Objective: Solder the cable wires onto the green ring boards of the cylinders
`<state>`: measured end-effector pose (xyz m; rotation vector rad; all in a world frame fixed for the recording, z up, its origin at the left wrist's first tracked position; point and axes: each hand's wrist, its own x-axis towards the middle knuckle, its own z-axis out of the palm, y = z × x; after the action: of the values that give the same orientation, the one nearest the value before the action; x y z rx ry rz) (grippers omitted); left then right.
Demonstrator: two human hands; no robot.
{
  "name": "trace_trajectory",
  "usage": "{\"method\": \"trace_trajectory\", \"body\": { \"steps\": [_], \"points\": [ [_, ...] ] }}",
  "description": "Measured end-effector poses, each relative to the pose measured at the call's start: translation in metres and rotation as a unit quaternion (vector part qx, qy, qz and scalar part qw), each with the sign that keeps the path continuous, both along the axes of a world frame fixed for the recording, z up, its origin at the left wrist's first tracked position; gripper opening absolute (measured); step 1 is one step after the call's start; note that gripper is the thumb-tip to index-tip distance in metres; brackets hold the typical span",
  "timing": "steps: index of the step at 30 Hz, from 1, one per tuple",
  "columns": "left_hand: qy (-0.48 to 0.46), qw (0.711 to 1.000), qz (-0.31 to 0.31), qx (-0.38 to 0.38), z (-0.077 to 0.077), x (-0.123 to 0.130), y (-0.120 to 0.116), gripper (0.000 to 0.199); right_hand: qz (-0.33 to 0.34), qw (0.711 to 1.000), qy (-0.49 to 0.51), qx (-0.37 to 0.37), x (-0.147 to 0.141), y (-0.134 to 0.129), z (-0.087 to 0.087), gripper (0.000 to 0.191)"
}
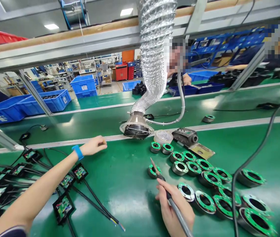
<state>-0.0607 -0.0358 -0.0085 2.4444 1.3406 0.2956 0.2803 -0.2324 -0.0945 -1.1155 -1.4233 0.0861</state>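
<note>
Soldering iron (169,197) gripped in right hand (173,209) — left hand (94,145) outstretched.

Bench mat (130,184): green, smooth, glossy, throws back ceiling light.
Duct hose (154,49), above mat: crinkled silver foil, shiny.
Ring parts (204,179), on mat right of iron: bright metal rims, green faces.
Soldering iron (166,187), in right hand (173,210): metal tip, dark matt grip.
Wristband (77,152), left hand (93,145): blue, smooth, rubbery.
Crates (43,103), behind mat: blue plastic.
</note>
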Motion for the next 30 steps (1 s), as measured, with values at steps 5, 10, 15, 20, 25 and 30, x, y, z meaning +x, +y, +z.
{"method": "trace_trajectory", "body": {
  "steps": [5,10,15,20,25,30],
  "points": [
    [-0.024,0.996,0.038,0.072,-0.024,0.058,0.108,0.066,-0.030,0.999,0.007,-0.012,-0.001,0.001,-0.002,0.016],
    [-0.009,0.996,0.030,0.083,-0.039,0.100,0.141,0.045,-0.049,0.999,0.009,-0.020,0.000,0.006,-0.004,0.015],
    [0.025,0.990,0.105,0.092,-0.026,0.079,0.116,0.037,-0.025,0.999,-0.016,-0.016,0.004,0.005,-0.003,0.016],
    [0.062,0.992,0.094,0.062,-0.014,0.058,0.019,0.036,0.013,0.999,-0.034,-0.033,0.002,0.000,0.000,0.025],
    [0.036,0.999,0.021,0.015,-0.025,0.078,-0.090,0.047,0.042,0.996,-0.059,-0.046,-0.004,-0.004,0.001,0.029],
    [-0.011,0.999,-0.016,-0.034,-0.015,0.072,-0.051,0.041,0.040,0.996,-0.078,-0.010,-0.010,-0.005,0.001,0.029]
  ]
}}
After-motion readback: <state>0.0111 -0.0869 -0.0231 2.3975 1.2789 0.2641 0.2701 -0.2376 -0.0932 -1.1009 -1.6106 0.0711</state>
